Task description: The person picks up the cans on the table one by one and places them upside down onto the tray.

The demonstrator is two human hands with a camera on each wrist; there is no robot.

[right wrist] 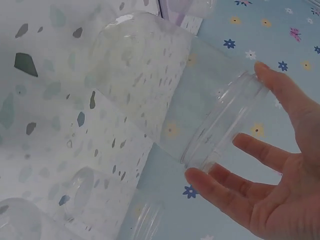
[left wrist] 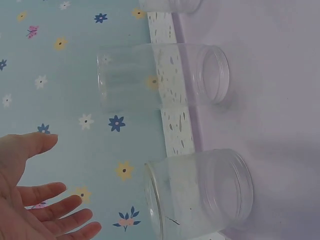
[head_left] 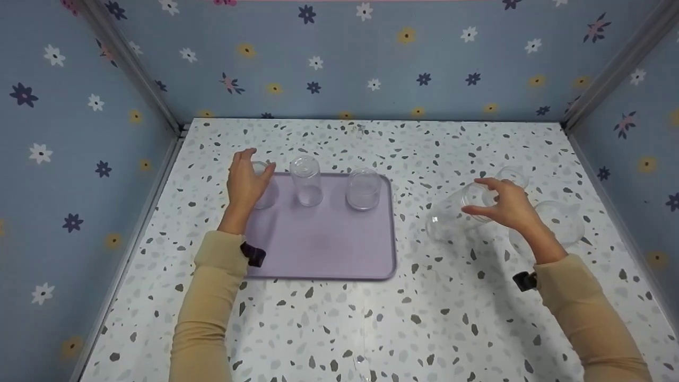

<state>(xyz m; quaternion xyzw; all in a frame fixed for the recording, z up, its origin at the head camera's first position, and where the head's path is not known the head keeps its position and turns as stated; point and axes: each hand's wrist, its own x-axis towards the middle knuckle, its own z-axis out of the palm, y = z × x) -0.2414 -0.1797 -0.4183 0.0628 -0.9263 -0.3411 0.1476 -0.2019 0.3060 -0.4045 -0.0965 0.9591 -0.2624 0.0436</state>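
Note:
My left hand (head_left: 246, 183) is beside the left clear jar (head_left: 266, 197) on the lilac tray (head_left: 318, 244). In the left wrist view its fingers are spread, apart from the near jar (left wrist: 205, 192). A taller, narrow clear jar (head_left: 306, 183) and a short, wide one (head_left: 363, 190) stand along the tray's far edge. On the right, my right hand (head_left: 506, 206) grips the upper end of a large clear jar (head_left: 448, 215). Thumb and fingers go round its ringed neck (right wrist: 225, 122) in the right wrist view. Whether its base touches the table is unclear.
Behind the right hand stands a small clear vessel (head_left: 514, 174). Under the right wrist is a wide clear vessel (head_left: 565, 220), partly hidden by the arm. Flower-patterned panels (head_left: 360, 58) border the speckled table (head_left: 329, 329) at the back and sides.

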